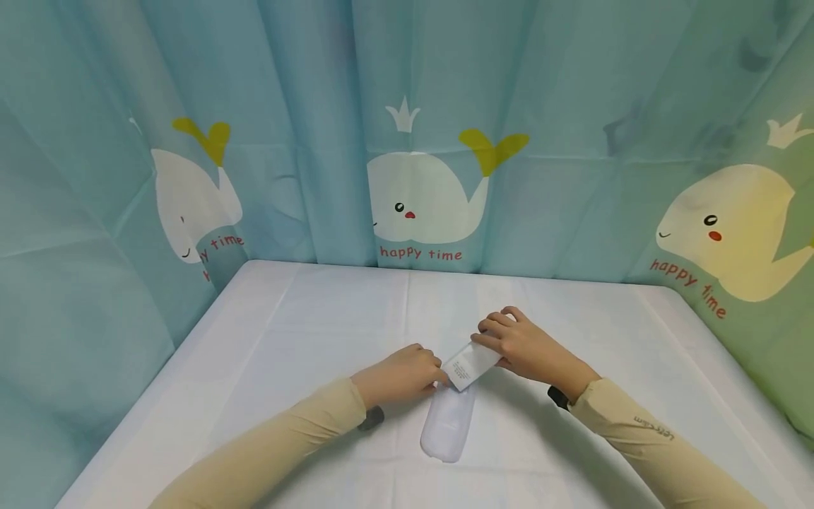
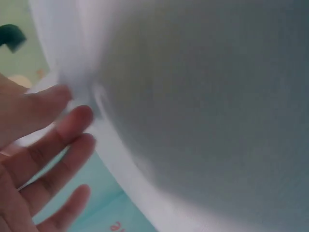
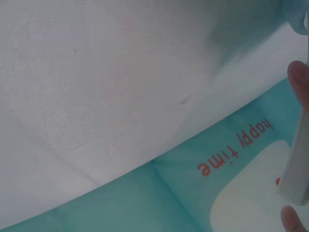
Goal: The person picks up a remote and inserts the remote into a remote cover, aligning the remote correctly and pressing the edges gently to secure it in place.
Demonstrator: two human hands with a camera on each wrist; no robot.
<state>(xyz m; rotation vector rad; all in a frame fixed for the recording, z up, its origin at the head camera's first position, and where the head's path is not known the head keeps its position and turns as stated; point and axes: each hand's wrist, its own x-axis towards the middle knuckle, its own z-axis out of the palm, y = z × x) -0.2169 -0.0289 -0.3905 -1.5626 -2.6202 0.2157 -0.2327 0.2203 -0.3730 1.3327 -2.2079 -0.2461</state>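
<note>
white table point(image 1: 331, 311): right hand point(image 1: 524, 346) grips white box point(image 1: 469, 365); left hand point(image 1: 399, 375) pinches translucent sleeve point(image 1: 448, 425) by box's end.

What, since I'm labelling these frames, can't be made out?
Head view: print on the white box, too small to read.
Head view: upper end of the clear plastic piece, covered by the box.
Left wrist view: what the left hand touches, blurred.
Right wrist view: most of the right hand, cut off by the right edge.
</note>
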